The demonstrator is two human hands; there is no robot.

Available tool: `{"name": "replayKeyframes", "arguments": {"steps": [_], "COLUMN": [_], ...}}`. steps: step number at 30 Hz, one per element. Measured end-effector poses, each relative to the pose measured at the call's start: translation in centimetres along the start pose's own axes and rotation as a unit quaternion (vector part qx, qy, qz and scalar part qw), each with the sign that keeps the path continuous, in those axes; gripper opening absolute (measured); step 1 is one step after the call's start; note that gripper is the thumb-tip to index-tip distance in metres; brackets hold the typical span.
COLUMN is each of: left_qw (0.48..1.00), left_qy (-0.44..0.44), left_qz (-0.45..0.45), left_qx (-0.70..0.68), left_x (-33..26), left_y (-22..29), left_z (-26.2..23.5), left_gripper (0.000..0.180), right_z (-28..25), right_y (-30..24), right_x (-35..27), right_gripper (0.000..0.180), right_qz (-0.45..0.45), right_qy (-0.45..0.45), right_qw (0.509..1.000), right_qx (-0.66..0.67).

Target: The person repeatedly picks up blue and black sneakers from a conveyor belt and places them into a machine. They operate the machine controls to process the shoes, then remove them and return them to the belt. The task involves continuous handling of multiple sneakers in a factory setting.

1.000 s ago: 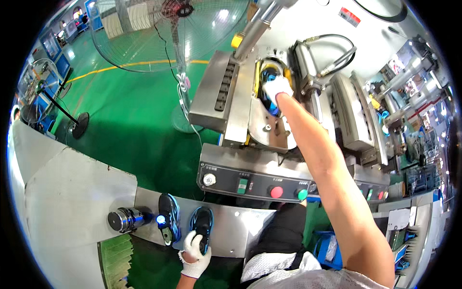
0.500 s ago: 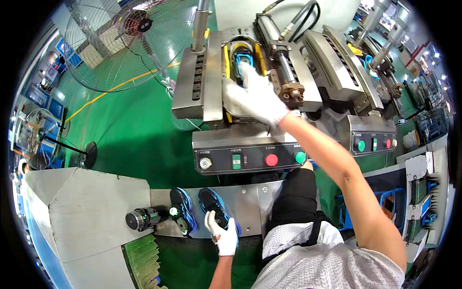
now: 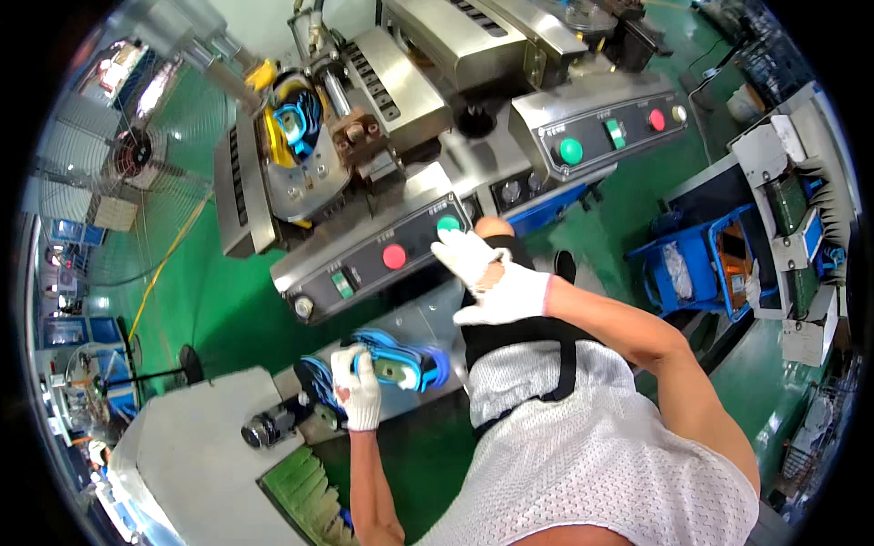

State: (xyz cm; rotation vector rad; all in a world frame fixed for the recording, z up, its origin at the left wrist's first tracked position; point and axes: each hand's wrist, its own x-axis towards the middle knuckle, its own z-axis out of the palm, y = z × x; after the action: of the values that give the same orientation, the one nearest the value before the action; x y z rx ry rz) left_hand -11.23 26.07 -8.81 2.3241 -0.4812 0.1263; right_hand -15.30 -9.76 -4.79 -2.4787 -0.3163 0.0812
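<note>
The right hand point(image 3: 492, 278) has dropped from the press to the panel point(image 3: 382, 259), open by the green button point(image 3: 448, 223). Left hand point(image 3: 357, 387) grips one of two shoes point(image 3: 401, 362) at the shelf point(image 3: 428, 318) edge.

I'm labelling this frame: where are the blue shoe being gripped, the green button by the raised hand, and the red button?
blue shoe point(image 3: 401, 364), head view, sole.
green button point(image 3: 448, 223), head view, cap.
red button point(image 3: 394, 257), head view, cap.
</note>
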Motion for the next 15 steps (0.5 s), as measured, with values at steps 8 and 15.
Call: {"name": "replayKeyframes", "arguments": {"steps": [8,15], "left_qw": [0.97,0.84], "left_qy": [-0.137,-0.374], "left_qz": [0.146,0.248], "left_qx": [-0.135,-0.304], "left_x": [5.0,7.9], "left_y": [21.0,37.0], "left_z": [8.4,18.0], "left_gripper": [0.013,0.023], "right_z": [-0.5,-0.1], "right_y": [-2.0,-1.4], "right_x": [-13.1,-24.3], "right_gripper": [0.109,0.1], "right_qz": [0.099,0.226], "right_qy": [0.062,0.485], "right_qw": [0.968,0.832], "right_qx": [0.22,0.144]}}
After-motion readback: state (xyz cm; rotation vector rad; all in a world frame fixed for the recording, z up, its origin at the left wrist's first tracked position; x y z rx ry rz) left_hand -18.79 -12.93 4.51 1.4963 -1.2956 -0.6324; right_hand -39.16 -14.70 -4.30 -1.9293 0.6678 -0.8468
